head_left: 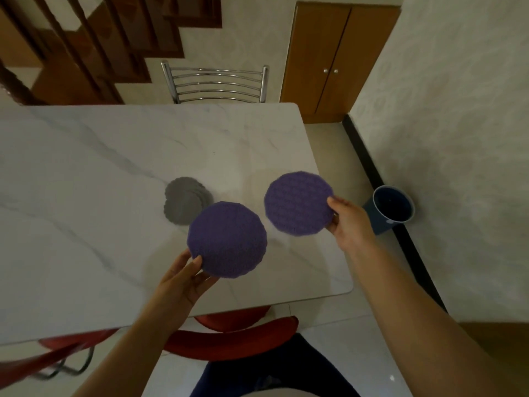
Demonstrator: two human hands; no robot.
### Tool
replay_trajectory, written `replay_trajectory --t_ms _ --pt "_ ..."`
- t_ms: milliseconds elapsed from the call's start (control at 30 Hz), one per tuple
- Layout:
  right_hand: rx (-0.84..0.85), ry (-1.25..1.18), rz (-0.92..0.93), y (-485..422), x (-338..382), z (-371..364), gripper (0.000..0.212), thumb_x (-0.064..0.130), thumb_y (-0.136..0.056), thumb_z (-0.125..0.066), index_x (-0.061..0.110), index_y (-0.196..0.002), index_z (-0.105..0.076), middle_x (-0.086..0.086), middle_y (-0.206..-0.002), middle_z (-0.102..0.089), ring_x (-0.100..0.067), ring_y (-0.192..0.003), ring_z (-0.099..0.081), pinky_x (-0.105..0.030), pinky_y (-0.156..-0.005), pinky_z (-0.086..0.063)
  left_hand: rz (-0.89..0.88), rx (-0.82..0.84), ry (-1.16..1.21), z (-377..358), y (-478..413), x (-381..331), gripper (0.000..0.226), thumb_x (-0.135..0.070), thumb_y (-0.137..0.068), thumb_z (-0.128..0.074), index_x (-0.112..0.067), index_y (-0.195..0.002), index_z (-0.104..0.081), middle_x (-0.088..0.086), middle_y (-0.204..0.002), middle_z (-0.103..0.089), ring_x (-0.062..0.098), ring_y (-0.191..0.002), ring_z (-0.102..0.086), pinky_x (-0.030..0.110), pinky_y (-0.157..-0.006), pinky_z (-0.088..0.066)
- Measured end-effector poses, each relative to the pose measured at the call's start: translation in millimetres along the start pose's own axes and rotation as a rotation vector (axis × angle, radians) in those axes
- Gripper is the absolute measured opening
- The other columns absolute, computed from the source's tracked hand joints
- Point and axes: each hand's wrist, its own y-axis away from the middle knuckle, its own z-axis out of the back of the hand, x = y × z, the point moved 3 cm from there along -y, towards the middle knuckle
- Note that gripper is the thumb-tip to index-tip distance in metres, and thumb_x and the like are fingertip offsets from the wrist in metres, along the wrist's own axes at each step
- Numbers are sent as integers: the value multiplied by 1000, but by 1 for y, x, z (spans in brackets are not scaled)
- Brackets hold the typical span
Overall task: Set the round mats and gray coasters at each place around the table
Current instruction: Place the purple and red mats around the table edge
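While left fingers (197, 263) pinch the near mat (227, 239), right fingers (333, 202) the far mat (297, 203), gray coasters (183, 200) beyond.

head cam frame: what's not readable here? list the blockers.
Head view:
- Gray coasters: count unclear. They overlap in a pile, and the left mat covers its near edge.
- Table: left side is cut off by the frame edge, so places there are unseen.
- Right hand: fingers under the right mat are hidden by it.
- Blue container on the floor: inside is too dark.
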Motion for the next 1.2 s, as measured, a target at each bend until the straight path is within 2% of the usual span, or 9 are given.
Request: replay_trajectory --t_ms 167,333,433,500,600,667,867,1133,1200 --pt "-95 -56 -5 -51 11 -2 29 5 -95 -50 -2 -122 -56 -17 -121 -60 -27 -101 -62 -40 -83 -52 -38 -35 39 -10 -11 5 39 -16 -92 -49 -24 -128 -61 4 -135 -61 29 -119 -60 35 -86 -56" --pt "-101 -16 -34 -113 16 -13 34 3 -95 -48 -6 -127 -52 -22 -128 -56 -36 -116 -57 -45 -88 -50 -60 -104 45 -29 -34 9 39 -16 -91 -49 -24 -128 -60 4 -134 -61 29 -117 -61 35 -85 -57" --pt "-74 34 -72 -152 14 -17 27 3 -94 -50 -5 -120 -55 -20 -115 -60 -34 -102 -60 -44 -79 -54 -107 -172 66 -41 -52 19 42 -18 -91 -49 -24 -132 -56 2 -132 -63 27 -115 -63 34 -84 -57" --pt "-51 63 -85 -177 11 -20 11 2 -93 -52 3 -97 -61 -16 -103 -61 -27 -84 -62 -35 -63 -56 -128 -226 114 -49 -64 28 41 -19 -90 -50 -25 -129 -59 2 -127 -66 25 -110 -66 33 -80 -58" --pt "-69 138 -76 -212 7 -23 15 1 -90 -56 9 -78 -60 -22 -108 -63 -30 -88 -63 -45 -79 -54 -152 -282 162 -63 -80 38 34 -17 -90 -49 -28 -115 -70 2 -123 -68 22 -105 -68 31 -78 -59" --pt "-111 292 -28 -228 6 -23 6 5 -87 -60 4 -88 -66 -22 -108 -65 -34 -99 -64 -44 -84 -52 -166 -302 197 -70 -87 41 33 -16 -90 -49 -27 -112 -71 3 -122 -69 22 -102 -69 31 -77 -59" --pt "-121 848 98 -250 6 -14 26 18 -83 -64 -1 -101 -67 -22 -103 -69 -35 -97 -64 -34 -74 -46 -181 -304 244 -82 -94 45 33 -14 -90 -50 -22 -119 -65 6 -127 -66 23 -105 -68 32 -78 -59" --pt "-86 938 136 -238 9 -8 26 13 -86 -53 2 -105 -66 -20 -107 -68 -35 -99 -63 -34 -80 -46 -193 -295 265 -84 -85 46 36 -13 -88 -51 -20 -122 -62 6 -127 -66 24 -105 -68 32 -78 -59" --pt "-2 862 169 -221 11 -15 27 11 -87 -49 2 -108 -65 -15 -96 -69 -30 -83 -65 -38 -81 -50 -197 -283 263 -83 -81 44 37 -13 -88 -51 -19 -123 -60 6 -127 -65 24 -105 -68 32 -78 -59"
